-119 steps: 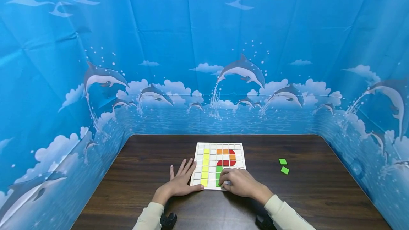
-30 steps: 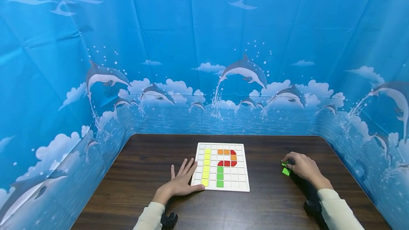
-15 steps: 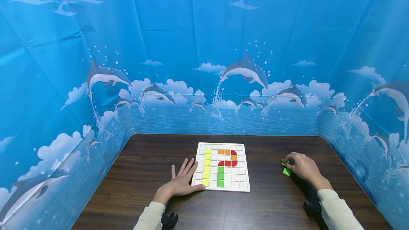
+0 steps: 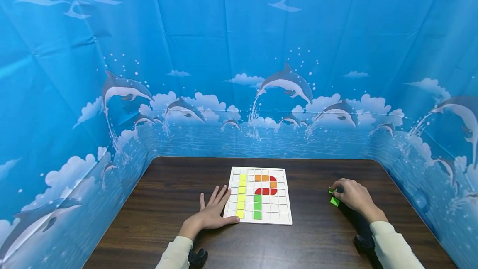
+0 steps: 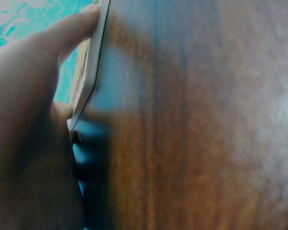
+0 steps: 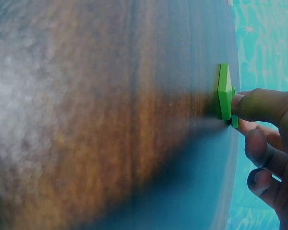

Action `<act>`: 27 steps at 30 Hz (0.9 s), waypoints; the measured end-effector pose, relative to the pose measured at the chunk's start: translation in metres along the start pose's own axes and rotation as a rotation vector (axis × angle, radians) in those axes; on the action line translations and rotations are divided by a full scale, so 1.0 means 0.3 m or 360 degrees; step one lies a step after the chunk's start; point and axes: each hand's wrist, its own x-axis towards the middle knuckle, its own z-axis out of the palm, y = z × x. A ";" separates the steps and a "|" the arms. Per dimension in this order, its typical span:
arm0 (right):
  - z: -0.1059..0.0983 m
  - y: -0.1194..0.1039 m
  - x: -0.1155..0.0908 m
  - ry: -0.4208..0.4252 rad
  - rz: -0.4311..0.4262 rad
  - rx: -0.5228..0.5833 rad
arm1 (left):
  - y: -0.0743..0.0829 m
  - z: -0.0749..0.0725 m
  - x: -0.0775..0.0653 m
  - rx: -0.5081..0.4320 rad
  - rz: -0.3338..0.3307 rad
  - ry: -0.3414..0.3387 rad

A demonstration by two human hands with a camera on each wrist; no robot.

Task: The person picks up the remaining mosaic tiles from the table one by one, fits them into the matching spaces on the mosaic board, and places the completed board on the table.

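My left hand (image 4: 210,214) lies with fingers spread at the left edge of a white grid board (image 4: 281,215), its thumb on the near left corner. The left wrist view shows the thumb against the board's edge (image 5: 92,67). On the board are a column of yellow tiles (image 4: 241,197), three green squares (image 4: 257,206) in a column, and a hook of orange tiles (image 4: 262,178) and red tiles (image 4: 265,191). At the right, my right hand (image 4: 354,196) pinches a green square tile (image 6: 235,120), mostly hidden by its fingers. Another green square tile (image 6: 224,93) lies just nearer.
The dark wooden table (image 4: 179,177) has rounded far corners. A blue dolphin-print curtain (image 4: 239,74) rises around its back and sides. Black straps with small devices (image 4: 198,257) sit on both wrists.
My right hand has left the board's green column and gone right to the two loose green tiles. During the last second it has stayed there. My left hand has kept its place.
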 end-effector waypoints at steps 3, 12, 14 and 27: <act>0.001 -0.003 -0.004 0.0002 -0.0008 -0.0003 | -0.002 0.005 0.004 0.0008 -0.0026 -0.0009; 0.004 -0.017 -0.016 0.0050 -0.0038 0.0024 | 0.016 -0.014 0.001 0.0076 -0.0080 -0.0047; 0.002 -0.021 -0.018 0.0060 -0.0046 0.0027 | 0.018 -0.017 -0.002 0.0059 -0.0061 -0.0040; 0.019 -0.083 -0.027 0.0180 -0.0129 0.0049 | -0.034 0.024 0.015 0.0004 0.0026 0.0021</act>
